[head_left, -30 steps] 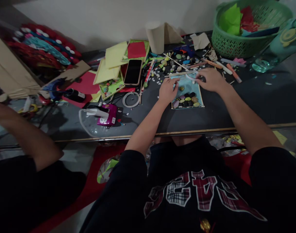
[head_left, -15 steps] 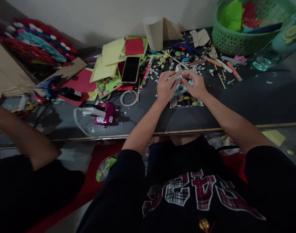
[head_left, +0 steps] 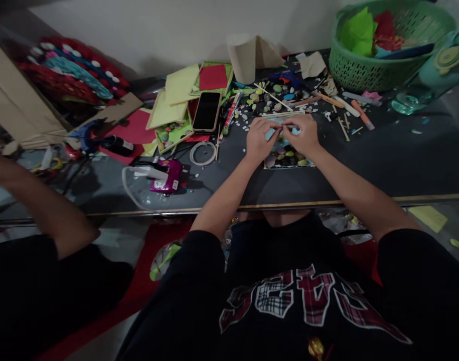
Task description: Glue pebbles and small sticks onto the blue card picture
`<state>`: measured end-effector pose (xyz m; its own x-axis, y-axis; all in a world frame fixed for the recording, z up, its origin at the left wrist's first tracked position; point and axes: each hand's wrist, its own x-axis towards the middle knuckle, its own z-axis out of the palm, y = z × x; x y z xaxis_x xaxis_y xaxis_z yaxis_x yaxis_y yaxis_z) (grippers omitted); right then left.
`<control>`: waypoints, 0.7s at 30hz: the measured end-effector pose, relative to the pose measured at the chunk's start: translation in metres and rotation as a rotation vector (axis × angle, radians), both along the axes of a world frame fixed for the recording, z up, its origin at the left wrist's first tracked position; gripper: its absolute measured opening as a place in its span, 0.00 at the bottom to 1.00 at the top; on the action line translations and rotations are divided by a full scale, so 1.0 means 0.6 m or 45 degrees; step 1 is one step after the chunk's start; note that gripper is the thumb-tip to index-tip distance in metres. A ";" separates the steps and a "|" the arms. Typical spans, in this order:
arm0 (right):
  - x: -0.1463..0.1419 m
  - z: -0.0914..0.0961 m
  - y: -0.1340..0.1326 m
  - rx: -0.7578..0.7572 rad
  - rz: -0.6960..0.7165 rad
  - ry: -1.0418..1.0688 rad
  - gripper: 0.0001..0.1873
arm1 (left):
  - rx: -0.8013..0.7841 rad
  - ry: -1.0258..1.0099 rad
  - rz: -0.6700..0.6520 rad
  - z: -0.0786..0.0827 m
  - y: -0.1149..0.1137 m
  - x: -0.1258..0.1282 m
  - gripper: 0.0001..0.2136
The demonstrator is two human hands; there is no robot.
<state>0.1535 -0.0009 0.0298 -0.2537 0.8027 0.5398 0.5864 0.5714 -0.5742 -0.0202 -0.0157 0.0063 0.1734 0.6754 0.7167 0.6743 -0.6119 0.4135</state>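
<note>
- Head view: left hand (head_left: 260, 139) & right hand (head_left: 304, 135) meet fingertip to fingertip over mid-tabletop. Both in a narrow pinch, fingers curled. Whatever sits btwn the tips is too small to tell.
- Directly under the pinch: light-blue stick-framed card (head_left: 271, 134), flat on the dark grey tabletop (head_left: 383, 160). Hands cover its far half, one per side, so neither is nearer.
- Row of painted pebbles (head_left: 287, 159) runs left-right along the card's near edge, just person-side of the fingertips, uncovered.
- Just beyond the card: loose pebbles, thin wooden stick (head_left: 273, 97), paper bits.
- Left of hands: clear tape ring (head_left: 202, 153), black smartphone (head_left: 206, 111), magenta plastic tool (head_left: 166, 176).
- Far right: green plastic basket (head_left: 364, 75).
- Another person's forearm (head_left: 44, 210) at far left, well apart.
</note>
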 end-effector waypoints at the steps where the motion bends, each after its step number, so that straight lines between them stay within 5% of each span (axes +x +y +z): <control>1: -0.001 0.003 -0.003 -0.023 -0.007 0.018 0.12 | -0.025 -0.010 -0.010 0.002 -0.003 0.002 0.19; 7: -0.001 0.010 0.012 -0.245 0.167 0.299 0.11 | -0.022 -0.070 -0.061 0.014 -0.023 0.023 0.21; 12: 0.037 -0.007 0.051 -0.199 -0.036 0.484 0.13 | 0.006 -0.204 -0.039 0.021 -0.034 0.029 0.21; 17: 0.067 -0.015 0.049 0.041 -0.218 -0.149 0.06 | -0.428 -0.423 -0.115 -0.005 0.007 0.000 0.15; 21: 0.043 -0.014 0.039 0.046 -0.088 -0.085 0.09 | -0.728 -0.605 -0.284 -0.027 0.032 -0.012 0.11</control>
